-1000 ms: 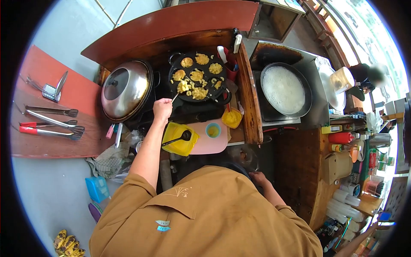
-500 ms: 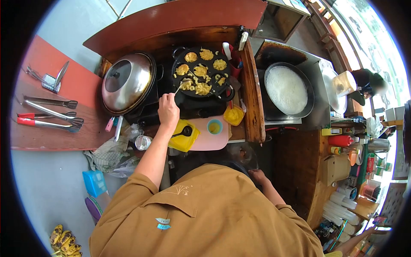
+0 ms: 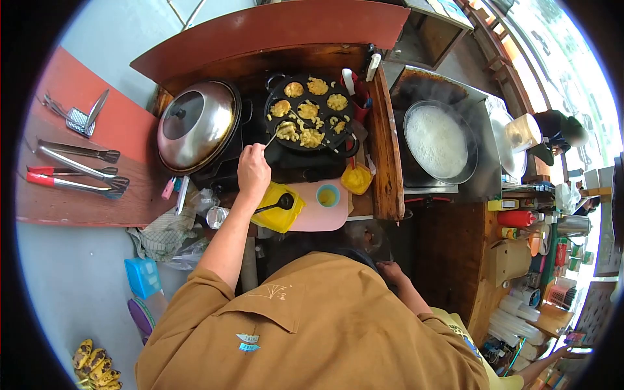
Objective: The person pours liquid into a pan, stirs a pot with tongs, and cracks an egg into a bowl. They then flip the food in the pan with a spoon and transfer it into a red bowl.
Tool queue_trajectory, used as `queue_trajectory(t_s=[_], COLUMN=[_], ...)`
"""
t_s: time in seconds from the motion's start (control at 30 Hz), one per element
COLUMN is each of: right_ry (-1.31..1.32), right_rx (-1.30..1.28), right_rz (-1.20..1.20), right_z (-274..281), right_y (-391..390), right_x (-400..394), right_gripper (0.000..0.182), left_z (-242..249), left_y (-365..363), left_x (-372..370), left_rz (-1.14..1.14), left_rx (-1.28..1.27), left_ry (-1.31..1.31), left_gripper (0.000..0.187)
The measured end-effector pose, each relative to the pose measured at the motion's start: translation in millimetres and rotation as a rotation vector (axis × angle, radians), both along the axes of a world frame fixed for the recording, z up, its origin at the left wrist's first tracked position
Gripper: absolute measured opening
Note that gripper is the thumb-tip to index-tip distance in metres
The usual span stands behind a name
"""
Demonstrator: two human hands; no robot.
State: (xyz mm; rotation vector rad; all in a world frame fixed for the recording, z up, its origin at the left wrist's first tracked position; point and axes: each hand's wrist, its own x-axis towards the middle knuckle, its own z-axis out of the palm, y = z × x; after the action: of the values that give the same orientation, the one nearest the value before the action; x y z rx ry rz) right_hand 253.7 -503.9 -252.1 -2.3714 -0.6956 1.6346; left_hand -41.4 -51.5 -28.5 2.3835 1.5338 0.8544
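My left hand (image 3: 253,172) is closed around the thin handle of a metal spoon (image 3: 273,138). The spoon's tip is at the lower left well of a black multi-well pan (image 3: 296,97). Golden, lumpy fritters (image 3: 308,110) fill most of the wells, with small batter bits scattered between them. Below that wrist, a black ladle (image 3: 284,201) lies in a yellow container (image 3: 278,224), beside a blue cup (image 3: 327,195) on a pink board (image 3: 318,222). My right hand (image 3: 392,272) hangs low by my body, its fingers small, dark and partly hidden.
Left of the pan stands a lidded wok (image 3: 198,127). Tongs (image 3: 78,182) and a grater (image 3: 79,121) lie on the red side shelf. A wooden partition (image 3: 388,143) separates a steaming wide pan (image 3: 437,142) at right. Another person's yellow sleeve (image 3: 458,325) shows behind me.
The whole view has shifted slightly. My left hand has drawn the spoon a little down and left in the well. More of the person in yellow shows at lower right.
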Motion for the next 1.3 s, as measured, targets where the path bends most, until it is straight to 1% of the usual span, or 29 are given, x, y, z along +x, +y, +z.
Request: queue_trajectory(t_s=[0.1, 0.13, 0.2, 0.23, 0.3, 0.33, 0.4, 0.47, 0.53, 0.6, 0.7, 0.73, 0.8, 0.93, 1.0, 1.07, 1.13, 1.2, 1.3], right_ry=[-0.031, -0.032, -0.072, -0.072, 0.001, 0.003, -0.015, 0.003, 0.023, -0.016, -0.008, -0.01, 0.038, 0.017, 0.0, 0.01, 0.02, -0.004, 0.032], right_rx=[-0.007, -0.007, 0.105, 0.106, 0.016, 0.015, 0.08, 0.061, 0.046, 0.04, -0.021, -0.02, -0.01, -0.052, -0.058, -0.061, -0.064, -0.03, 0.014], right_rz=[0.034, 0.032, 0.116, 0.113, -0.004, -0.007, 0.034, 0.024, 0.018, 0.011, -0.019, -0.021, -0.059, -0.079, -0.068, -0.085, -0.099, -0.105, -0.138], right_z=[5.9, 0.4, -15.9, -11.2, 3.5, 1.0, -2.4, 4.4, 1.9, -12.6, 15.3, 14.8, 13.8, 11.7, 12.5, 24.9, 28.6, 26.6, 22.3], right_y=[1.5, -1.3, -9.6, -7.4, -1.0, -3.1, -8.4, -6.9, -4.7, -10.1, 5.4, 5.6, 6.1, 6.3, 4.4, 6.1, 8.5, 5.9, 3.1], right_x=[-3.4, -3.3, -2.4, -2.8, -7.5, -8.8, -8.9, -10.0, -11.3, -10.5, -15.2, -14.9, -13.7, -15.4, -17.6, -22.0, -24.2, -26.8, -27.5], right_gripper=[0.045, 0.045, 0.046, 0.046, 0.045, 0.045, 0.045, 0.046, 0.046, 0.046, 0.046, 0.046, 0.045, 0.045, 0.045, 0.043, 0.041, 0.04, 0.039], left_z=[-10.4, -9.5, -6.1, -6.9, -9.5, -5.7, 2.2, 5.8, 3.6, -2.2, -7.9, -8.7, -10.1, -5.4, -2.2, 1.4, 3.7, -7.2, -7.4], left_y=[9.2, 7.6, 1.1, 0.1, -0.3, -1.1, -2.3, -7.1, -13.6, -15.7, -11.6, -7.8, 0.3, 8.7, 8.3, 5.3, 0.1, 3.0, 9.1], left_x=[4.3, 4.5, 4.8, 3.6, -2.0, -1.9, -0.4, 1.6, 2.0, 4.0, 6.8, 6.9, 6.1, 6.0, 10.9, 18.6, 28.4, 31.1, 34.4], left_rz=[0.028, 0.026, -0.027, -0.03, -0.056, -0.058, -0.024, -0.015, -0.074, -0.095, -0.033, -0.036, 0.037, 0.054, 0.037, -0.005, -0.052, -0.084, -0.003], left_rx=[0.016, 0.016, -0.001, 0.0, 0.012, 0.011, 0.023, 0.001, -0.077, -0.072, -0.102, -0.102, -0.106, -0.1, -0.07, -0.033, -0.044, -0.025, -0.038], left_ry=[-0.002, -0.004, 0.045, 0.045, 0.029, 0.031, -0.08, -0.101, -0.099, -0.092, 0.007, 0.005, 0.08, 0.068, 0.034, -0.013, -0.024, -0.023, 0.118], left_gripper=[0.013, 0.013, 0.012, 0.012, 0.012, 0.012, 0.011, 0.012, 0.012, 0.013, 0.016, 0.016, 0.017, 0.017, 0.016, 0.016, 0.016, 0.017, 0.015])
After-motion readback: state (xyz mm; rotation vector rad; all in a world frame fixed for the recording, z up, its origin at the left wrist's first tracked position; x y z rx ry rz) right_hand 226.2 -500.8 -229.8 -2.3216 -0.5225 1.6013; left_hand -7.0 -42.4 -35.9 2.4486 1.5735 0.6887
